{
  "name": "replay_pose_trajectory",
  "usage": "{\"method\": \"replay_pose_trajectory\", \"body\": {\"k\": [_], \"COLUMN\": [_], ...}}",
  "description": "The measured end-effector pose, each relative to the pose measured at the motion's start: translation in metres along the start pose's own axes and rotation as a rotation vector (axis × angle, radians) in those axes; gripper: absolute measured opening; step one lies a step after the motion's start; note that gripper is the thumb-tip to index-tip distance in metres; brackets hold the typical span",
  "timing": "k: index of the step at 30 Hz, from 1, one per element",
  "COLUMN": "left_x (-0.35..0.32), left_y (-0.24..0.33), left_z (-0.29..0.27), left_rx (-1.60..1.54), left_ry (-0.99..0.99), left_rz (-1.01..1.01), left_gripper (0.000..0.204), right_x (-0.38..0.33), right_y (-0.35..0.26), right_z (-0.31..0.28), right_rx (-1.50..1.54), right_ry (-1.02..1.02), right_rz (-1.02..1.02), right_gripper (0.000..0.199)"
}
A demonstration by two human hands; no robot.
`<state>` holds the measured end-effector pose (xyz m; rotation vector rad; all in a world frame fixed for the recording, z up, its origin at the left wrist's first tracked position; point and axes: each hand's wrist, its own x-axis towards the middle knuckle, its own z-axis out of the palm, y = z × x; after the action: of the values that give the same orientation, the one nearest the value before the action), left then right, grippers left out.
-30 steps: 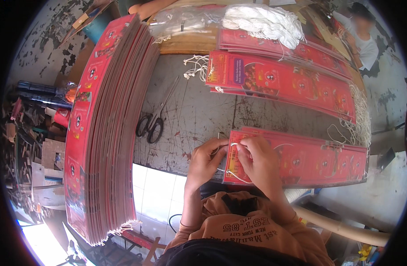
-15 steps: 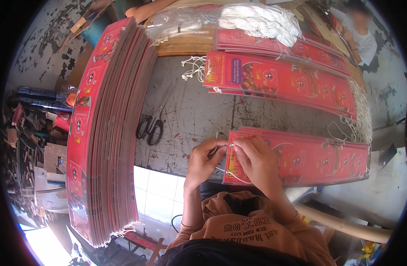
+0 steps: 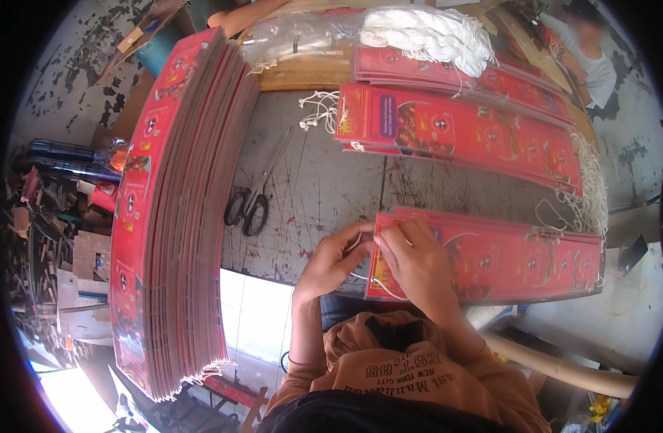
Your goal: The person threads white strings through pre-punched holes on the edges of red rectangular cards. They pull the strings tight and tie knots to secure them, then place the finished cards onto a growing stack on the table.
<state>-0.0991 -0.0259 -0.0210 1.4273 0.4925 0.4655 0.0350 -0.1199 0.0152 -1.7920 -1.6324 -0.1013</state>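
Note:
A red printed plastic-covered panel (image 3: 504, 263) lies at the table's near edge, on top of at least one more like it. At its left end my left hand (image 3: 331, 261) is closed in a pinch on a thin white cord (image 3: 358, 276). My right hand (image 3: 416, 265) rests over that same end, thumb and fingers pinched together at the corner where the cord meets the panel. The fingertips hide the cord there. A loop of it hangs across the panel's lower left corner.
Black-handled scissors (image 3: 248, 209) lie left of my hands. A tall stack of red panels (image 3: 176, 216) stands at the left. More corded red panels (image 3: 461, 133) lie beyond, below a white cord bundle (image 3: 426, 36). Another person (image 3: 587, 58) is at the far right.
My right fingertips have closed over the knot seen before at the panel's left corner. My left hand has shifted very slightly. The whole view has moved a little.

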Motion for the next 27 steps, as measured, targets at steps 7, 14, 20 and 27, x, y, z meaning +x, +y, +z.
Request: {"method": "replay_pose_trajectory", "body": {"k": [7, 14, 20, 27], "left_x": [0.004, 0.004, 0.002, 0.003], "left_y": [-0.008, -0.015, 0.001, 0.001], "left_z": [0.008, 0.011, 0.019, 0.021], "left_rx": [0.046, 0.211, 0.306, 0.468], "left_ry": [0.125, 0.255, 0.342, 0.388], "left_rz": [0.082, 0.043, -0.012, 0.032], "left_gripper": [0.017, 0.011, 0.009, 0.008], "right_x": [0.000, -0.001, -0.002, -0.003], "right_y": [0.000, 0.006, 0.007, 0.006], "right_z": [-0.003, -0.001, -0.002, 0.000], "right_rx": [-0.016, -0.015, 0.000, -0.001], "right_ry": [-0.062, -0.018, -0.027, -0.010], "right_rz": [0.020, -0.043, -0.033, -0.039], "right_gripper": [0.020, 0.021, 0.019, 0.019]}}
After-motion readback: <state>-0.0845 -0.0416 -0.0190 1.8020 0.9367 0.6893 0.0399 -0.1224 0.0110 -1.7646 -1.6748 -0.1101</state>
